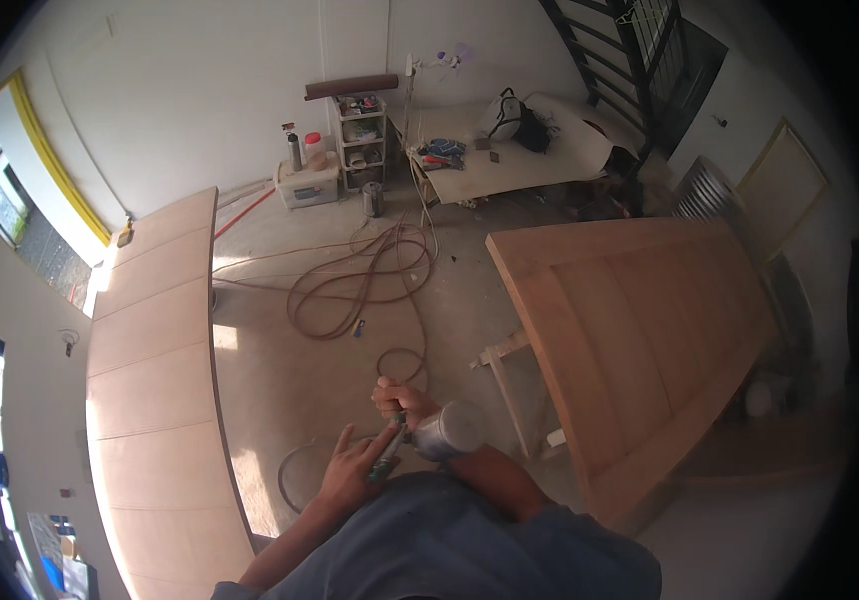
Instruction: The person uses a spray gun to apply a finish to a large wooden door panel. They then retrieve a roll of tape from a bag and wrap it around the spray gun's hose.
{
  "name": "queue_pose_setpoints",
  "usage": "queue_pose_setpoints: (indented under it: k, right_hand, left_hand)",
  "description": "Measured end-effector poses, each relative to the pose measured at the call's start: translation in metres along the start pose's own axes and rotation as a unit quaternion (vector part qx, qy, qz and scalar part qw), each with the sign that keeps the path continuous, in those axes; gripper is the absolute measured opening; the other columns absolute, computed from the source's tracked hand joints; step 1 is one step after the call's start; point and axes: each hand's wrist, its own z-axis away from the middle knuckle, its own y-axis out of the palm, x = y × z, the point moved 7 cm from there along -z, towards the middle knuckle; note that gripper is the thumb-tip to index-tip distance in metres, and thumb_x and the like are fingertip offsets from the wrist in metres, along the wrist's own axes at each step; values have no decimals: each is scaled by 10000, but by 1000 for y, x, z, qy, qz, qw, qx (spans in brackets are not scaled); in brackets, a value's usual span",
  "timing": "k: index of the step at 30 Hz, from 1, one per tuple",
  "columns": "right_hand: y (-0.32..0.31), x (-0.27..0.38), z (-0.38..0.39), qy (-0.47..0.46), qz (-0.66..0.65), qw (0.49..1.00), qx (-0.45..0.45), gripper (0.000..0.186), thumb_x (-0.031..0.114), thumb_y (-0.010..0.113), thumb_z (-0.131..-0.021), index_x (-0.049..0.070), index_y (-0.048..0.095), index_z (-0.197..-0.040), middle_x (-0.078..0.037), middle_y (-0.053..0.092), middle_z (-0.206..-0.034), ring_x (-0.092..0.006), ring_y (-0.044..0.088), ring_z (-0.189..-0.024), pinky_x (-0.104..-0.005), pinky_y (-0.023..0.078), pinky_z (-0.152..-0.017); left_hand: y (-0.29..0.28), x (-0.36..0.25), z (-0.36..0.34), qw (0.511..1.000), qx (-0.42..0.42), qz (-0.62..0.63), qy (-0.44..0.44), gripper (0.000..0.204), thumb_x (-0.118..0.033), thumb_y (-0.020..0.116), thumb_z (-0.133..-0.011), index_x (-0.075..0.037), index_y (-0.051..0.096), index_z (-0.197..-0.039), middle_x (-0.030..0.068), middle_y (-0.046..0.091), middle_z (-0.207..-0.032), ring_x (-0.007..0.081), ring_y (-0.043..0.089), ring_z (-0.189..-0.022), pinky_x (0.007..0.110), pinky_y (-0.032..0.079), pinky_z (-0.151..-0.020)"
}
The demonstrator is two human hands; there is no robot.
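Note:
A spray gun with a round metal cup [453,430] is held close in front of my body. My right hand [402,398] is closed at the gun's far end, its arm passing beneath the cup. Against the slim metal body with green parts [383,466] lies my left hand [352,468], one finger stretched along it and another spread away to the left. My left thumb and palm side are partly hidden, as is what the right fingers press on.
A long wooden panel [155,400] runs along the left. Another panelled wooden board [640,330] rests on a wooden stand [510,390] at the right. A reddish hose [335,295] lies coiled on the floor. Farther back are a cluttered table [470,185], a drawer unit [363,150] and a storage box [308,186].

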Motion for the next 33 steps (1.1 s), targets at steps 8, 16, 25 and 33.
queue_pose_setpoints:
  k: [8, 16, 25, 33]
  right_hand:
    - [-18, 0, 20, -85, 208, 971, -84, 466, 19, 704, -971, 179, 345, -721, 54, 423, -714, -52, 423, -615, -263, 320, -513]
    - [-24, -8, 52, -121, 41, 987, -94, 83, 167, 685, -1022, 127, 613, -1024, -18, 613, -958, -120, 617, -867, -289, 497, -744]
    - [72, -32, 26, -226, 528, 817, 52, 1037, 107, 722, -940, 73, 21, -1704, -186, 560, -1425, -285, 584, -1290, -416, 473, -1099]
    - [129, 3, 29, -304, 575, 758, 47, 1176, 103, 761, -896, 110, -78, -1721, -227, 476, -1553, -309, 543, -1357, -413, 476, -1080]
  left_hand:
    - [0, 4, 0, 1000, 7, 2, -13, 706, -218, 748, -964, -126, 471, -1607, 160, 746, -1144, 328, 723, -1076, 595, 288, -1261]
    - [2, 19, -9, 992, -91, 81, -26, 661, -186, 691, -1029, -42, 427, -1618, 193, 705, -1244, 320, 698, -1162, 482, 378, -1219]
    - [-41, 38, -51, 903, -293, 275, -150, 659, -196, 492, -1138, -42, 196, -1707, 184, 539, -1420, 287, 566, -1257, 423, 458, -1085]
    - [-62, 6, -89, 926, -289, 181, -162, 673, -254, 469, -1144, -62, 167, -1714, 266, 258, -1729, 395, 284, -1603, 498, 295, -1274]
